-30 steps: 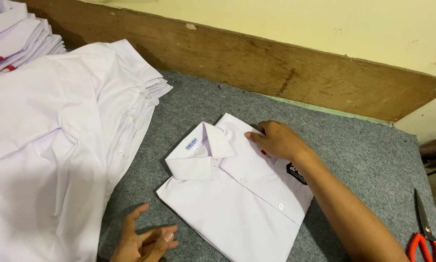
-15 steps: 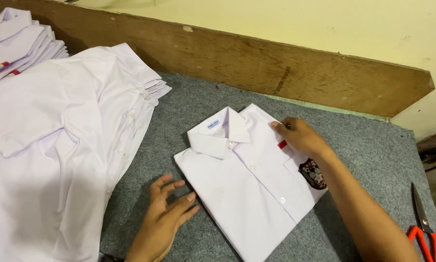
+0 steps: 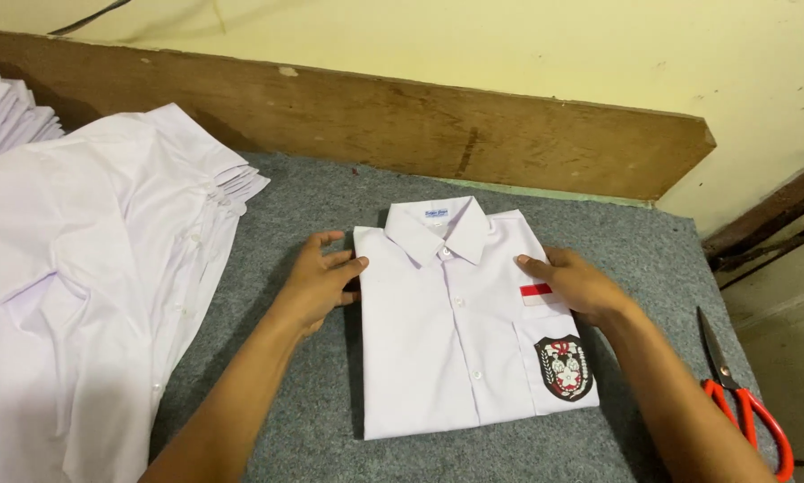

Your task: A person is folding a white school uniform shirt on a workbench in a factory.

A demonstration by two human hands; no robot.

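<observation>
Your view is evenly and fairly warmly lit, with soft light that seems to fall from above and slightly in front, since shadows are short and faint. You can see a thin dark shadow along the left and lower edges of the folded white short-sleeved shirt with a dark crest badge on the grey felt-covered worktop. The loose pile of unfolded white shirts at the left runs bright, close to washed out, losing fold detail. The pale yellow plaster wall shows a mild yellow cast. Focus is sharp in the centre; straight lines bend slightly toward the frame edges. No motion blur shows.
</observation>
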